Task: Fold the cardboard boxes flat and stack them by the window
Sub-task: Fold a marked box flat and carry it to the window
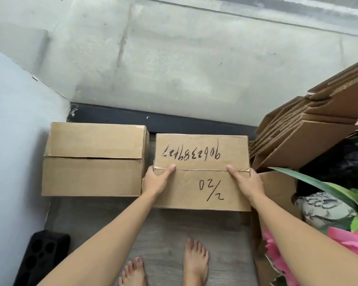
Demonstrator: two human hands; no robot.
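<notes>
A closed cardboard box with black handwritten numbers [201, 153] sits in the middle, in front of the window. My left hand [156, 179] grips its left side, thumb on the top seam. My right hand [246, 182] grips its right side the same way. A second closed plain cardboard box [93, 159] stands on the floor just to the left, beside the white wall. Several flattened cardboard boxes [310, 129] lean in a stack at the right, against the window.
The window's dark lower frame [174, 120] runs behind the boxes. A black foam insert [41, 256] lies at bottom left. A patterned vase [322, 209] with pink flowers and green leaves crowds the right side. Another cardboard piece [277, 188] stands right of the held box. My bare feet stand on grey floor [163, 230].
</notes>
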